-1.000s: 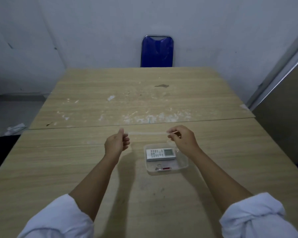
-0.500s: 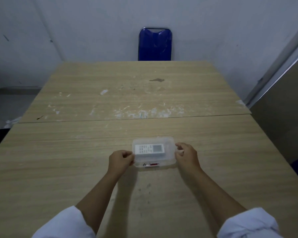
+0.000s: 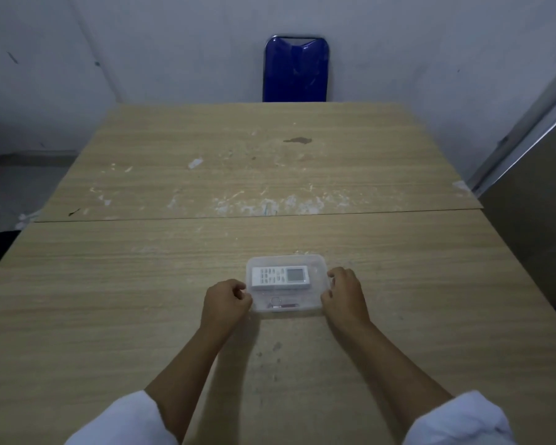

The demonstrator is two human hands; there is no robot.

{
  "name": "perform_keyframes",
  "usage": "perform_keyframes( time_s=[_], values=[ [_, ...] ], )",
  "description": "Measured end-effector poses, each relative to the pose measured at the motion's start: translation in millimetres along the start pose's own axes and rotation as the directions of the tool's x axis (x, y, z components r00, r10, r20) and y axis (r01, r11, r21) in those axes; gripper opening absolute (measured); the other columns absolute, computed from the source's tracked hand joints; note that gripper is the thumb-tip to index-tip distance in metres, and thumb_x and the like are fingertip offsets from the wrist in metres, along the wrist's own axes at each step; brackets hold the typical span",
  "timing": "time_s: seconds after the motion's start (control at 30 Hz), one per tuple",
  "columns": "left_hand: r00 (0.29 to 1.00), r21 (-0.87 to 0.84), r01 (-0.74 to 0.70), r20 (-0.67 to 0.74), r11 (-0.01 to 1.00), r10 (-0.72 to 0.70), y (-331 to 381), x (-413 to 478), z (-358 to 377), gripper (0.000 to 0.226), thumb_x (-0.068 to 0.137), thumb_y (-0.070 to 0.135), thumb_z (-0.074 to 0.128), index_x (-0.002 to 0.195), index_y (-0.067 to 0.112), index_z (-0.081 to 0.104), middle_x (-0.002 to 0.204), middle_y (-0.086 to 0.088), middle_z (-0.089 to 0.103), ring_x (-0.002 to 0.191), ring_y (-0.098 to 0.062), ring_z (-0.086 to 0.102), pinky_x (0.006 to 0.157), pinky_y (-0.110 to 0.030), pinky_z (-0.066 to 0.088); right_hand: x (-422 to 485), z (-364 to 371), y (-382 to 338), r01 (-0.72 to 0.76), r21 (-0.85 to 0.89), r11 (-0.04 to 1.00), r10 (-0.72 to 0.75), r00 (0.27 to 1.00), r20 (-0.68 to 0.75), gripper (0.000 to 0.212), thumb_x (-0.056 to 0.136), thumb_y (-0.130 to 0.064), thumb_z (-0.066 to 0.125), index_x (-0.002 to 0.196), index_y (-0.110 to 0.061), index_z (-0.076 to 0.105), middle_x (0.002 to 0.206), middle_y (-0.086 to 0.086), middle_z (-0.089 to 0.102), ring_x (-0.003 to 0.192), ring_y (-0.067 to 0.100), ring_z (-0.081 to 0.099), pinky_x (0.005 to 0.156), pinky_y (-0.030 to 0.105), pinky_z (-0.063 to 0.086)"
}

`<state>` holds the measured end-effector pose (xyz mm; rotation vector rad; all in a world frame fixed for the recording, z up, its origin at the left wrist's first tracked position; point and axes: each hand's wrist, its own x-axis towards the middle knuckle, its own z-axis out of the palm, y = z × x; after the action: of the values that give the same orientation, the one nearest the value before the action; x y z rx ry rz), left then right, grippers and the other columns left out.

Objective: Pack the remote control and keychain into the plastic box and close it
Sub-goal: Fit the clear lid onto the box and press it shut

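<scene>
The clear plastic box [image 3: 287, 284] is sitting on the wooden table [image 3: 109, 300], directly between the two hands, with its transparent lid [image 3: 316, 263] lying on top of it. Whether the lid is fully snapped down cannot be told. Inside, a white remote control [image 3: 280, 277] is lying flat along the half of the box farther from the hands, its grey screen pointing toward the right hand and its button rows toward the left hand. A keychain [image 3: 281, 304] with a metal ring and a dark red fob is lying in the nearer half, just in front of the remote control and level with the knuckles of both hands.

The left hand [image 3: 226, 300] is curling at the left short end of the box, thumb and fingertips pinching at its edge. The right hand [image 3: 344, 295] is cupping the right short end, fingers bending against the rim and the thumb pressing the near corner. Both hands are gripping the box and nothing else.

Both forearms are bare, reaching in from white rolled sleeves [image 3: 459, 422] at the bottom of the view. Beyond the hands, a seam is running across the table, with pale scuffs [image 3: 264, 203] and a dark stain [image 3: 297, 140] past it. At the far edge a blue chair [image 3: 296, 70] is standing against a grey wall [image 3: 174, 43].
</scene>
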<state>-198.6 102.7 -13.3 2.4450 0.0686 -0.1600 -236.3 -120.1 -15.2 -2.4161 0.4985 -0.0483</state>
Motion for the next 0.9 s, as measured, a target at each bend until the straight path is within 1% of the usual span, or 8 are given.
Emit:
perform_keyframes(
  time_s=[0.07, 0.13, 0.2, 0.27, 0.33, 0.47, 0.73, 0.9],
  values=[
    [1.0, -0.029, -0.029, 0.006, 0.999, 0.029, 1, 3, 3, 0.051, 0.078, 0.011, 0.062, 0.128, 0.002, 0.053, 0.119, -0.02, 0.062, 0.103, -0.029, 0.061, 0.09, -0.034, 0.049, 2, 5, -2, 0.069, -0.002, 0.998, -0.069, 0.998, -0.006, 0.046, 0.079, 0.0, 0.049, 0.124, -0.006, 0.047, 0.133, 0.017, 0.047, 0.12, 0.03, 0.044, 0.099, 0.039, 0.042],
    [0.994, -0.034, -0.095, 0.047, 0.995, 0.096, 5, 6, 7, 0.066, 0.084, 0.015, 0.059, 0.142, 0.002, 0.03, 0.145, -0.022, 0.037, 0.132, -0.033, 0.039, 0.111, -0.042, 0.036, 6, 11, -5, 0.146, -0.056, 0.988, -0.144, 0.989, 0.03, 0.051, 0.088, -0.01, 0.045, 0.138, -0.008, 0.033, 0.152, 0.015, 0.028, 0.139, 0.029, 0.026, 0.115, 0.037, 0.027],
    [0.979, 0.043, -0.186, 0.095, 0.982, 0.181, 10, 9, 14, 0.073, 0.091, 0.029, 0.051, 0.148, 0.007, 0.011, 0.159, -0.015, 0.011, 0.146, -0.028, 0.013, 0.119, -0.043, 0.017, 11, 21, -5, 0.212, -0.132, 0.968, -0.202, 0.975, 0.09, 0.057, 0.096, -0.027, 0.036, 0.147, -0.014, 0.014, 0.161, 0.008, 0.004, 0.148, 0.022, 0.002, 0.119, 0.034, 0.008],
    [0.965, 0.11, -0.247, 0.123, 0.963, 0.233, 12, 13, 22, 0.073, 0.095, 0.038, 0.042, 0.149, 0.01, 0.002, 0.161, -0.009, -0.003, 0.148, -0.022, 0.0, 0.12, -0.042, 0.009, 16, 30, -3, 0.237, -0.172, 0.956, -0.21, 0.965, 0.157, 0.061, 0.097, -0.039, 0.028, 0.149, -0.019, 0.002, 0.161, 0.003, -0.01, 0.147, 0.016, -0.012, 0.117, 0.034, -0.004],
    [0.96, 0.128, -0.251, 0.157, 0.96, 0.23, 12, 17, 28, 0.069, 0.096, 0.04, 0.035, 0.149, 0.011, 0.0, 0.161, -0.007, -0.005, 0.148, -0.019, -0.003, 0.121, -0.042, 0.005, 19, 38, 1, 0.243, -0.187, 0.952, -0.207, 0.96, 0.19, 0.065, 0.097, -0.044, 0.025, 0.149, -0.02, -0.004, 0.161, 0.001, -0.013, 0.145, 0.013, -0.017, 0.117, 0.035, -0.008],
    [0.953, 0.19, -0.268, 0.197, 0.945, 0.231, 1, 18, 36, 0.066, 0.097, 0.041, 0.03, 0.149, 0.013, 0.0, 0.161, -0.004, -0.003, 0.148, -0.017, -0.003, 0.122, -0.043, 0.006, 20, 46, 12, 0.282, -0.239, 0.929, -0.252, 0.956, 0.148, 0.066, 0.095, -0.049, 0.022, 0.149, -0.021, -0.006, 0.161, -0.001, -0.01, 0.143, 0.008, -0.019, 0.117, 0.034, -0.007],
    [0.961, 0.209, -0.264, 0.144, 0.942, 0.237, -5, 17, 46, 0.065, 0.096, 0.042, 0.032, 0.149, 0.017, 0.003, 0.162, 0.0, 0.003, 0.148, -0.017, 0.003, 0.12, -0.045, 0.0, 19, 52, 17, 0.313, -0.249, 0.916, -0.295, 0.949, 0.107, 0.068, 0.094, -0.047, 0.024, 0.149, -0.017, -0.004, 0.162, 0.003, -0.002, 0.146, 0.012, -0.011, 0.122, 0.038, 0.008],
    [0.957, 0.267, -0.266, 0.188, 0.926, 0.22, -4, 16, 43, 0.068, 0.095, 0.047, 0.028, 0.149, 0.018, -0.003, 0.162, -0.001, -0.004, 0.148, -0.02, 0.002, 0.12, -0.045, 0.0, 15, 49, 12, 0.29, -0.24, 0.926, -0.27, 0.956, 0.112, 0.069, 0.094, -0.047, 0.026, 0.15, -0.015, -0.001, 0.162, 0.004, 0.0, 0.148, 0.017, -0.006, 0.122, 0.038, 0.01]
  ],
)
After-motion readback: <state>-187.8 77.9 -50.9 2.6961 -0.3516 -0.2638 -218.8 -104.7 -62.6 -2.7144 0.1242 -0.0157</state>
